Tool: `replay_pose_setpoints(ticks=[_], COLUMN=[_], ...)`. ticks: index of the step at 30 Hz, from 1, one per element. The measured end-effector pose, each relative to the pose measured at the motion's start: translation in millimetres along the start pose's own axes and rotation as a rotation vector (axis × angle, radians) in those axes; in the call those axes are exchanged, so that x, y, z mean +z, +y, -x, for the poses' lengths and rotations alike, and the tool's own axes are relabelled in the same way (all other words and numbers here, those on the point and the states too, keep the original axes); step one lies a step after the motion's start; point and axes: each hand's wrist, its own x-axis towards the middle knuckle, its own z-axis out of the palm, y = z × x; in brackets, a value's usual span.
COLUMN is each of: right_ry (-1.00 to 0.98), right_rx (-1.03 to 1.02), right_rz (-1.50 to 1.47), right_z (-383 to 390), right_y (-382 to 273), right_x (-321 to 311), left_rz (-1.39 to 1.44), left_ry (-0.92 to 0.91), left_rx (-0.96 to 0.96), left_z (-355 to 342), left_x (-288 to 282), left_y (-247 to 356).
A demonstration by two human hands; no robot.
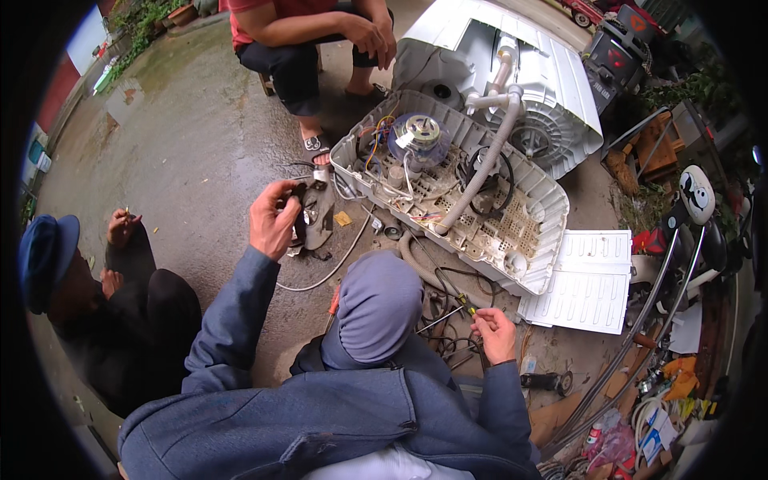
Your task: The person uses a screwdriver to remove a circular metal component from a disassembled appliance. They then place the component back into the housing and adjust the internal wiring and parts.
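My left hand [274, 220] is raised at the left of the upturned washing machine base, its fingers closed on a dark, irregular part [301, 214] whose kind I cannot make out. Farther right, my right hand [494, 334] pinches the end of a screwdriver [470, 304] with a yellow-and-black handle. Its long thin shaft points up and left toward the base. The white plastic base [528, 228] lies open, showing a round motor [422, 136], coloured wires and a grey drain hose [490, 164]. Between my arms is a rounded shape in grey cloth [378, 308].
Behind the base lies the white washing machine body [560, 88]. A white slatted panel [588, 280] rests at its right. One person in red [280, 24] sits at the back; another in a blue cap [44, 256] is at the left. Cables [456, 340] and clutter line the right.
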Motion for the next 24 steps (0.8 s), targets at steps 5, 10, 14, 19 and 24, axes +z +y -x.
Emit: replay_pose_setpoints(ticks=[5, 10, 14, 19, 24], right_ry=[0.015, 0.217, 0.141, -0.165, -0.311], right_rx=[-0.308, -0.911, -1.089, -0.597, -0.285], right_rz=[0.010, 0.363, 0.572, 0.379, -0.369], right_z=[-14.1, -40.1, -71.4, -79.2, -113.4], right_y=[-94.5, -206.6, -248.9, -260.8, -225.1], right_x=[4.5, 22.4, 29.1, 35.3, 48.0], left_rz=[-0.130, -0.464, -0.454, -0.428, -0.239], left_ry=[-0.192, -0.382, -0.482, -0.479, -0.473], left_rx=[0.359, 0.785, 0.945, 1.128, 1.033], left_z=[-48.0, -66.3, -70.7, -76.9, -82.8], left_x=[39.0, 83.0, 118.7, 131.7, 141.9], left_y=[78.8, 131.6, 166.1, 168.8, 149.7])
